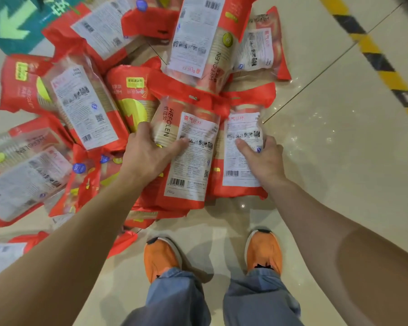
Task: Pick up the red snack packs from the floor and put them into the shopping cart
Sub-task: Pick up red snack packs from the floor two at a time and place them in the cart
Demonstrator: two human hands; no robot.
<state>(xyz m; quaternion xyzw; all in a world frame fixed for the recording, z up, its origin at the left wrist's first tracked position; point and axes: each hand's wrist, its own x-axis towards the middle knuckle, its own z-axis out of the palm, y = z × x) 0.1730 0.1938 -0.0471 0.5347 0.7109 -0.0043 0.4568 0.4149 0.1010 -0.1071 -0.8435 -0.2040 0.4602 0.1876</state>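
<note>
Several red snack packs with white back labels lie heaped on the pale tiled floor. My left hand (149,151) grips the left edge of one red pack (189,165) lying label-up in front of my feet. My right hand (262,158) grips the right edge of the neighbouring red pack (240,151), thumb on its label. Both packs rest against the pile. More packs (85,107) spread to the left and behind (205,36). The shopping cart is not in view.
My orange shoes (161,257) stand just in front of the pile on the glossy floor (327,149). A yellow-and-black hazard stripe (382,64) runs along the right. A green floor sign with an arrow (12,24) lies at top left.
</note>
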